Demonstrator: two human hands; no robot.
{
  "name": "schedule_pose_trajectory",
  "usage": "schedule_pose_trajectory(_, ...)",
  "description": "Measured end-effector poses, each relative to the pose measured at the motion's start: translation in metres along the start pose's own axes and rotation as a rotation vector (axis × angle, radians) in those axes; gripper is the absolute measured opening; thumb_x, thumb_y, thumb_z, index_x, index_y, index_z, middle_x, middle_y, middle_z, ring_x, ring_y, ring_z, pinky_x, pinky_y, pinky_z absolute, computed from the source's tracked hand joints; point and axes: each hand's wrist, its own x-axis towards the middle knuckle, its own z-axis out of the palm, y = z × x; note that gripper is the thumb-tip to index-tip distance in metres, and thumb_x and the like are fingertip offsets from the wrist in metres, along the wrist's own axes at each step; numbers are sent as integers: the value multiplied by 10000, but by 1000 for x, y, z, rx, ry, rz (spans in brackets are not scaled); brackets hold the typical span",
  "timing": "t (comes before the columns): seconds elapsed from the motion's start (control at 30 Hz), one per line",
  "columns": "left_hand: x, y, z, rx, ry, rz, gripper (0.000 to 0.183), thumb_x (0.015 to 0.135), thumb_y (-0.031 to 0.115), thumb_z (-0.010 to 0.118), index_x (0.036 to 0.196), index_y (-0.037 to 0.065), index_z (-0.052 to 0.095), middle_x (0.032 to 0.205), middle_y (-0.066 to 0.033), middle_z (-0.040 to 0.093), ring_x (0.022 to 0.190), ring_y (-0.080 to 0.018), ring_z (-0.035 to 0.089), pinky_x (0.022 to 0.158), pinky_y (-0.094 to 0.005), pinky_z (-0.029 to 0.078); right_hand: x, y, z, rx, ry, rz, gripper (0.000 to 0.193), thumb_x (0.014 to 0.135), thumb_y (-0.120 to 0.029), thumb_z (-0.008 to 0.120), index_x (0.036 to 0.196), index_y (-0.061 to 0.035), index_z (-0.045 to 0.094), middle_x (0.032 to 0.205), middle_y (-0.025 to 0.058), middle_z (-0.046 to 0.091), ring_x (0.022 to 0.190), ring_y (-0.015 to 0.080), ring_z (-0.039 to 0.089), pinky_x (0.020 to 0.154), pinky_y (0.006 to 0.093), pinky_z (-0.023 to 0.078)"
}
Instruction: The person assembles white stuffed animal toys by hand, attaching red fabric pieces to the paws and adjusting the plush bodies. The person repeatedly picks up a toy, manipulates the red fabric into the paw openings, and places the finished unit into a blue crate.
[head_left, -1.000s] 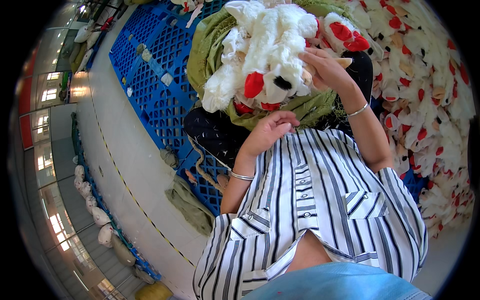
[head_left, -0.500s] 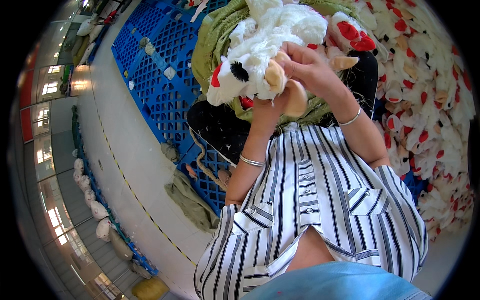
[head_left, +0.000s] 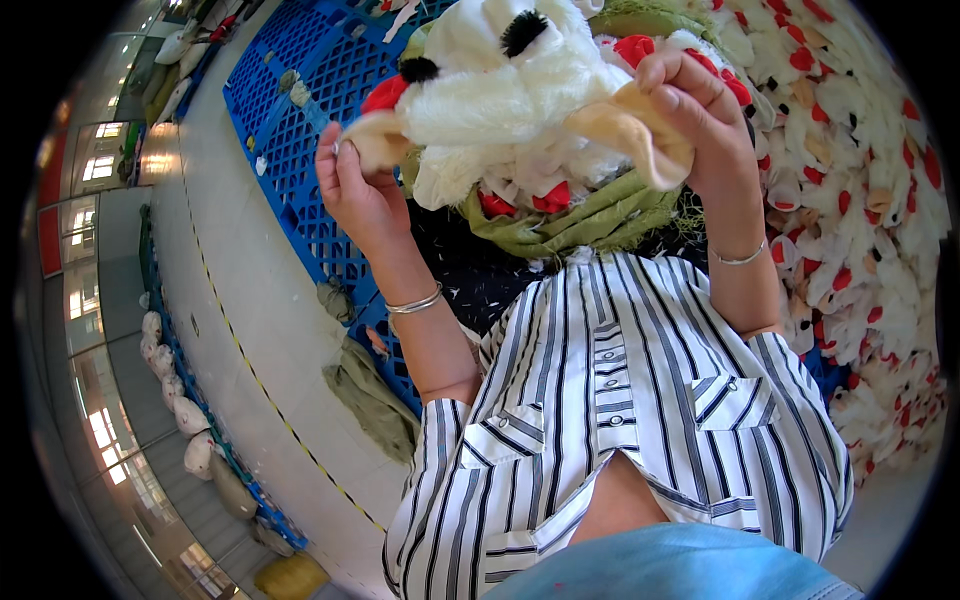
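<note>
A white plush toy skin [head_left: 480, 110], with black fuzzy patches and tan ears, is held up in front of me. My left hand [head_left: 360, 195] pinches the tan ear at its left side between thumb and fingers. At the other side, my right hand [head_left: 705, 120] grips the second tan ear [head_left: 630, 125], which hangs in a curl below the fingers. The toy's head is stretched between both hands. Under it, more white and red plush pieces [head_left: 550, 198] lie in an olive green woven sack [head_left: 570, 225] against my lap.
Blue plastic pallets [head_left: 300, 190] lie on the floor to the left, with a crumpled olive sack [head_left: 370, 400] at their near end. A large heap of white and red plush pieces [head_left: 850, 200] rises on the right. Stuffed sacks [head_left: 190, 415] line the far left wall.
Both hands were close together at one side of the toy's head. They have moved apart, each now holding an ear, and the toy has turned and spread between them.
</note>
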Motion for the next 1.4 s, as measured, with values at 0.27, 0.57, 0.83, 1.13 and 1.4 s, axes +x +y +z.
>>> schedule_pose_trajectory(0.27, -108, -3, 34, 635, -331, 180, 327, 967, 60, 544, 1281, -21, 498, 1106, -135, 617, 1060, -172, 601, 861, -313, 515, 10, 15, 18, 79, 195, -75, 193, 994, -109, 555, 1130, -3, 640, 1083, 36, 659, 988, 90, 622, 863, 238, 510)
schedule_pose_trajectory(0.57, -112, -37, 34, 438, -294, -192, 368, 950, 173, 594, 1263, 18, 478, 1154, -103, 602, 959, -166, 595, 830, -311, 489, -30, 51, 128, -404, -365, -267, 183, 854, 21, 631, 1027, -35, 656, 887, 88, 652, 795, 246, 643, 699, 345, 515)
schedule_pose_trajectory(0.83, -7, 14, 25, 90, -183, 12, 402, 968, 194, 565, 1316, 24, 455, 1233, -105, 573, 1057, -192, 569, 913, -329, 462, -14, 16, 105, -497, -393, -77, 212, 913, -7, 585, 1124, 10, 601, 949, 81, 678, 806, 205, 666, 740, 311, 535)
schedule_pose_trajectory(1.13, 5, -9, 50, 62, -430, -21, 441, 989, 216, 533, 1375, 30, 429, 1323, -108, 540, 1167, -221, 540, 1006, -349, 433, 35, 21, 31, -202, 112, -129, 301, 1023, -249, 522, 1199, -12, 585, 1085, 65, 643, 960, 124, 626, 808, 272, 510)
schedule_pose_trajectory(1.4, 20, -71, 5, 83, -638, -112, 476, 1008, 237, 504, 1428, 36, 406, 1402, -110, 512, 1265, -247, 514, 1090, -367, 406, 24, 53, 7, -185, 91, -127, 472, 901, -160, 705, 1298, 14, 521, 1257, 85, 587, 1172, 170, 560, 1015, 308, 447)
